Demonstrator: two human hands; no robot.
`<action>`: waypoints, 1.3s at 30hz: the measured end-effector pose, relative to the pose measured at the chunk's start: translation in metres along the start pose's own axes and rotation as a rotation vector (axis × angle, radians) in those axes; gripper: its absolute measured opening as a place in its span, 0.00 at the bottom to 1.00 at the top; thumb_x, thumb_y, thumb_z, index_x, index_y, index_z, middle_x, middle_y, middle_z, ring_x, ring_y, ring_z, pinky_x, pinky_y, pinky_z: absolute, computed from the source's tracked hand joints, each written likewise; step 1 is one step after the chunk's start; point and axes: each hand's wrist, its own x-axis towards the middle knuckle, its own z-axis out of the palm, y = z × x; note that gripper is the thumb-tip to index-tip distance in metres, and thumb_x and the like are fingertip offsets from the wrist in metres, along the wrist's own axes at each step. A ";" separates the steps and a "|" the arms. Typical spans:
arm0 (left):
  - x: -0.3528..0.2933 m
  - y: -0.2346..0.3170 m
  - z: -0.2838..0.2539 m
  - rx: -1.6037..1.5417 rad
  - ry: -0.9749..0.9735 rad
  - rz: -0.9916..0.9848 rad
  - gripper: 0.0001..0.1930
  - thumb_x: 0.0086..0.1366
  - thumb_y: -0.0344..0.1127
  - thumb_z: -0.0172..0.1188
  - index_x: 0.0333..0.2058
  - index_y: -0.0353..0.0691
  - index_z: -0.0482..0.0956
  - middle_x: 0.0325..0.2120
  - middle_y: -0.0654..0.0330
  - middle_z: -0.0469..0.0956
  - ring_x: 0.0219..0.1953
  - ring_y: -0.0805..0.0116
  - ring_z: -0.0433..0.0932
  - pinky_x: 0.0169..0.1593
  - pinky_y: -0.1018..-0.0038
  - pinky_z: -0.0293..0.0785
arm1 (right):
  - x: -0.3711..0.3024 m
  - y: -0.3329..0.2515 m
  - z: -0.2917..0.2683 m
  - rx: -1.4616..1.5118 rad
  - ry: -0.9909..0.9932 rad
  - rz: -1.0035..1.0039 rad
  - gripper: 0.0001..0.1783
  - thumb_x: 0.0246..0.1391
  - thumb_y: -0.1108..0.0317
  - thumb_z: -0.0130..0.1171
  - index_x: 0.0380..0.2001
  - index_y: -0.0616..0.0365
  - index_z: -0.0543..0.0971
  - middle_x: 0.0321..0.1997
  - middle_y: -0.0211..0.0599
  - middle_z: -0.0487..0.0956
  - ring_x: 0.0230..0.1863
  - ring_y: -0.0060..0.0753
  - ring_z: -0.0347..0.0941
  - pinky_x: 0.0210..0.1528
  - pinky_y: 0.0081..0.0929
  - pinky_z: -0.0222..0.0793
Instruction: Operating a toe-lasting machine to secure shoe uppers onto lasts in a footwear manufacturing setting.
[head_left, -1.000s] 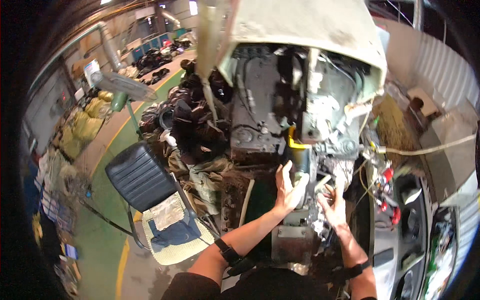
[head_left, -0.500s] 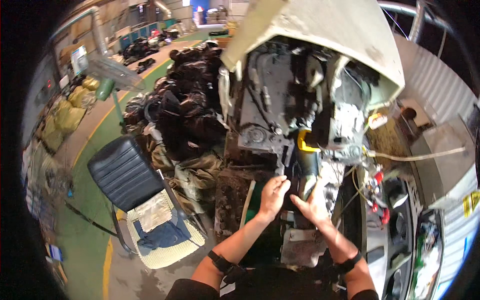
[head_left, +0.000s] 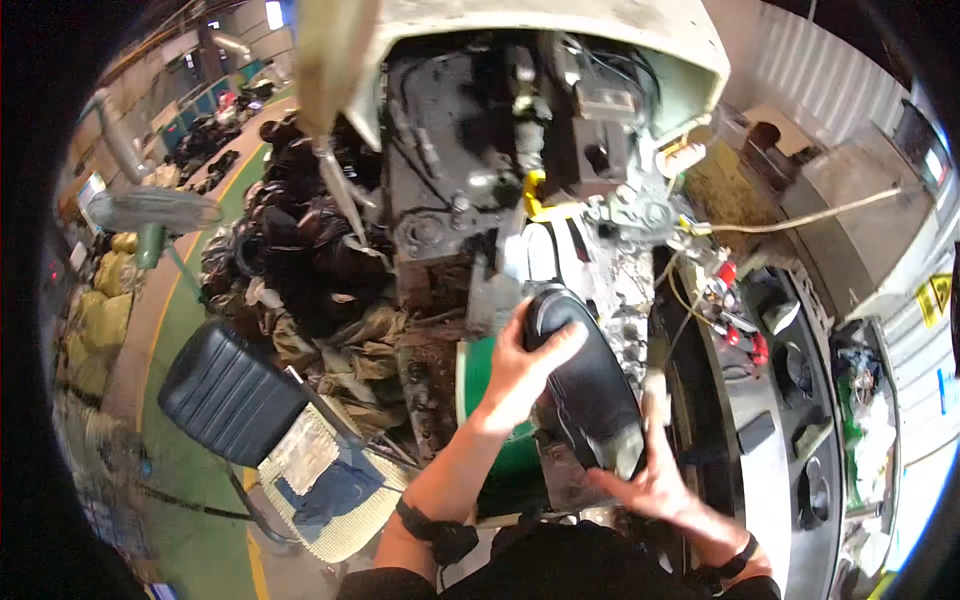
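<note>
Right hand [head_left: 658,485] moved lower — black shoe [head_left: 590,375] looks smooth, rounded.

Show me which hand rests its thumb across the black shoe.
The left hand, thumb across the black shoe; the right hand is at its near end.

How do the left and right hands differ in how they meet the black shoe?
The left hand is at the black shoe's far end, the right hand at its near, pale end. The left hand's thumb lies over the shoe; the right hand is spread. Both are bare.
</note>
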 end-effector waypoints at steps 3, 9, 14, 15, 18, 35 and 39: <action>-0.018 -0.006 0.029 0.191 -0.260 0.128 0.30 0.56 0.27 0.75 0.56 0.34 0.74 0.45 0.60 0.82 0.46 0.71 0.80 0.54 0.72 0.77 | -0.051 0.019 0.016 -0.001 0.154 0.107 0.58 0.42 0.70 0.74 0.71 0.69 0.48 0.67 0.56 0.58 0.68 0.51 0.57 0.70 0.44 0.53; -0.033 -0.039 0.087 0.084 -0.442 0.001 0.26 0.56 0.28 0.74 0.53 0.32 0.77 0.42 0.57 0.83 0.44 0.72 0.82 0.52 0.73 0.78 | -0.113 0.028 0.006 0.053 0.349 0.217 0.60 0.43 0.68 0.76 0.73 0.63 0.48 0.65 0.54 0.61 0.61 0.48 0.66 0.65 0.43 0.61; -0.045 -0.080 0.131 0.027 -0.476 -0.089 0.21 0.58 0.26 0.72 0.50 0.32 0.80 0.42 0.58 0.84 0.43 0.72 0.82 0.51 0.72 0.78 | -0.156 0.033 -0.024 0.065 0.465 0.323 0.63 0.42 0.59 0.81 0.73 0.62 0.50 0.68 0.58 0.63 0.62 0.54 0.66 0.67 0.45 0.60; -0.045 -0.091 0.140 -0.028 -0.472 -0.159 0.20 0.58 0.24 0.71 0.50 0.33 0.80 0.43 0.57 0.84 0.43 0.69 0.82 0.52 0.71 0.78 | -0.168 0.036 -0.029 0.021 0.472 0.233 0.63 0.41 0.57 0.81 0.73 0.62 0.51 0.69 0.59 0.62 0.64 0.56 0.65 0.67 0.47 0.59; -0.052 -0.128 0.173 -0.133 -0.366 -0.401 0.20 0.58 0.28 0.71 0.50 0.32 0.81 0.44 0.52 0.83 0.42 0.63 0.83 0.50 0.67 0.80 | -0.205 0.051 -0.043 -0.033 0.582 0.010 0.61 0.42 0.59 0.81 0.72 0.64 0.54 0.72 0.60 0.61 0.73 0.61 0.57 0.71 0.51 0.55; -0.163 -0.381 0.347 0.617 -1.015 -0.890 0.20 0.72 0.35 0.59 0.57 0.30 0.74 0.52 0.50 0.79 0.53 0.62 0.81 0.59 0.68 0.77 | -0.665 0.116 -0.226 1.150 2.028 0.600 0.36 0.55 0.55 0.69 0.63 0.56 0.69 0.57 0.42 0.77 0.55 0.41 0.75 0.57 0.43 0.74; -0.154 -0.397 0.344 0.634 -0.900 -0.908 0.20 0.70 0.35 0.63 0.56 0.31 0.76 0.49 0.54 0.81 0.50 0.66 0.81 0.57 0.71 0.76 | -0.829 0.162 -0.307 0.802 2.323 0.118 0.16 0.58 0.63 0.67 0.46 0.57 0.77 0.45 0.39 0.82 0.45 0.40 0.81 0.45 0.38 0.83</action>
